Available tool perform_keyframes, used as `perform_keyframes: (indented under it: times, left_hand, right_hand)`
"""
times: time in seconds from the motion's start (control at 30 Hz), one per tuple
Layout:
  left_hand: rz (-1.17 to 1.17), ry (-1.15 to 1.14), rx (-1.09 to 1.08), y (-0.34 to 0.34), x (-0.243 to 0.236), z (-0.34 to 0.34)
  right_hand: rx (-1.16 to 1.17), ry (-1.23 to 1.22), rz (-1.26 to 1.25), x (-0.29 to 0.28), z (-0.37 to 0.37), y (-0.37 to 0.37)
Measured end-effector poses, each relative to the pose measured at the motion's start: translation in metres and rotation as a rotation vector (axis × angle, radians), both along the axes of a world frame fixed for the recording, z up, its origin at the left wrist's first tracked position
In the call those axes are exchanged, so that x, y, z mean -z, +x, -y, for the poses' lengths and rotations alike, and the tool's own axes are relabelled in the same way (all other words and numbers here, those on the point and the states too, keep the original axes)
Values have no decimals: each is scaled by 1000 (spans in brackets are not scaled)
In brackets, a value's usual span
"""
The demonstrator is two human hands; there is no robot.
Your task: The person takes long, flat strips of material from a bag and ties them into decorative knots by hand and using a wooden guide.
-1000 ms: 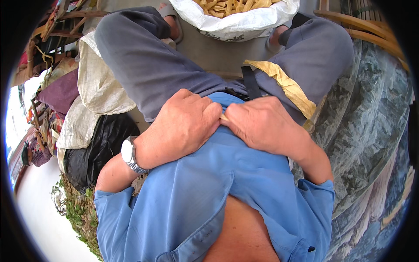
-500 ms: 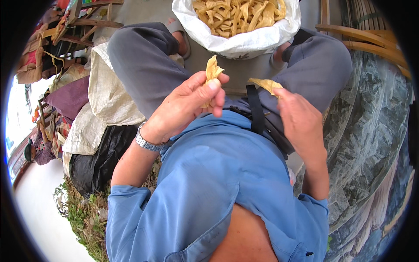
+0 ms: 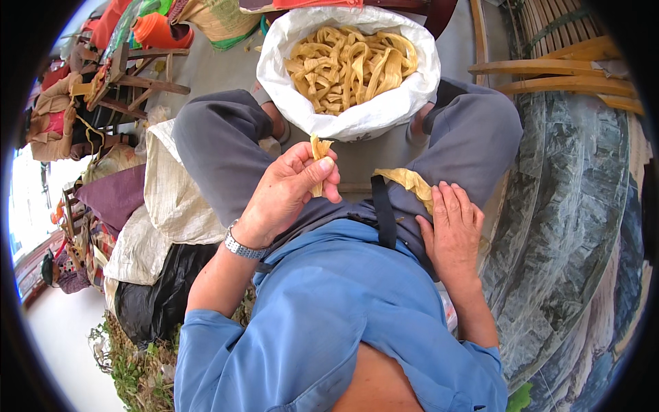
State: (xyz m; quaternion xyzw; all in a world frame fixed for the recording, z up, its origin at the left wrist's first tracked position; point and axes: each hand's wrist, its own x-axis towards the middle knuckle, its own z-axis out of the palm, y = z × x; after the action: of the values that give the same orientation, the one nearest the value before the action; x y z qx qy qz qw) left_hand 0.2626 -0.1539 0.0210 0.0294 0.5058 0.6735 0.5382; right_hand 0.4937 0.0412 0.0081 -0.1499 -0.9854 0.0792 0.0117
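My left hand (image 3: 295,185), with a metal watch on the wrist, is closed on a short, upright piece of dried yellow strip (image 3: 319,152) above my lap. My right hand (image 3: 449,230) lies open on my right grey-trousered thigh, its fingertips at the lower end of a longer, crumpled yellow strip (image 3: 405,180) stretched over the thigh beside a black strap (image 3: 383,213). Between my feet stands a white woven sack (image 3: 278,74) with a rolled rim, full of tangled, dried yellow strips (image 3: 350,69).
Wooden frames (image 3: 151,86), an orange container (image 3: 154,27) and cloths are piled at left, with cream sacks (image 3: 175,192), a black plastic bag (image 3: 158,295) and dried greenery (image 3: 137,371) nearer. At right are curved wooden chair parts (image 3: 549,67) and a grey marbled, plastic-covered surface (image 3: 563,247).
My hands, earlier pinched together at my belly, have separated. The left has lifted a small piece; the right has lowered onto the thigh, its fingers loosening. The view has tilted toward the sack.
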Motion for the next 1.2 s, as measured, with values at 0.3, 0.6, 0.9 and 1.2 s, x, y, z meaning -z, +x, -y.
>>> perform_keyframes:
  times: [0.3, 0.6, 0.9, 1.2]
  left_hand:
    - [-125, 113, -190, 14, 2, -37]
    - [10, 134, -107, 31, -13, -29]
    - [229, 119, -254, 47, -12, -24]
    - [345, 124, -357, 53, -7, -25]
  right_hand:
    - [129, -1272, -187, -25, 9, -70]
    - [39, -1807, -119, -1, 35, -99]
    - [-247, -819, -410, 6, 45, -86]
    - [-366, -628, -315, -1, 46, -81]
